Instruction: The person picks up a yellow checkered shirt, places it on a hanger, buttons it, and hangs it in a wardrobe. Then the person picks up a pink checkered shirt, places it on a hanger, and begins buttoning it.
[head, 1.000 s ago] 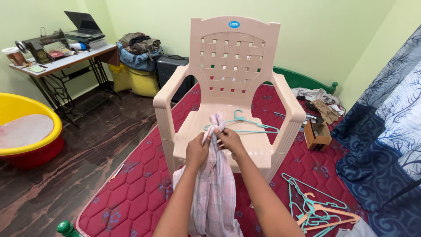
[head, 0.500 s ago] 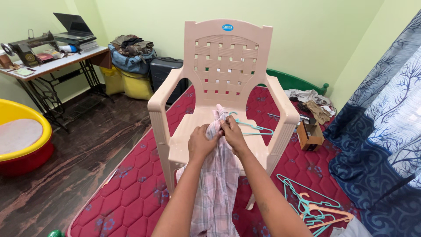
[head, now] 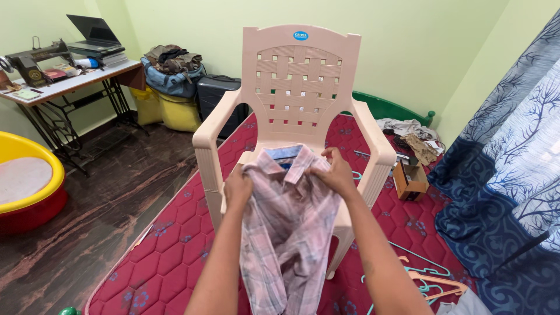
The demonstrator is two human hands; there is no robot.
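**Both hands spread a pink checked shirt before a plastic chair**

Both forearms rise from the bottom edge of the frame and meet the cloth near the centre. The left hand (head: 238, 189) is closed in a fist on the shirt's shoulder, fingers curled tight into the fabric. The right hand (head: 335, 173) pinches the opposite shoulder, thumb on top and fingers folded under the cloth. Between them the shirt (head: 287, 233) hangs open at centre frame, its collar uppermost and its body falling towards the bottom edge.

The shirt is soft, thin, woven cloth, pale pink with grey checks, crumpled and creased, with a blue band inside the collar. Directly behind it stands the chair (head: 298, 81), moulded beige plastic, smooth and rigid, with a basket-weave lattice back and ribbed arms. A teal hanger (head: 355, 175) shows just past the right hand, on the chair seat. The chair stands on a red quilted mattress (head: 169, 245) stitched in hexagons. At lower right lie more hangers (head: 429, 280), thin teal and peach plastic, tangled. At the left edge sits a glossy yellow tub (head: 26, 175), round and shallow, on the dark wood-grain floor (head: 111, 198).
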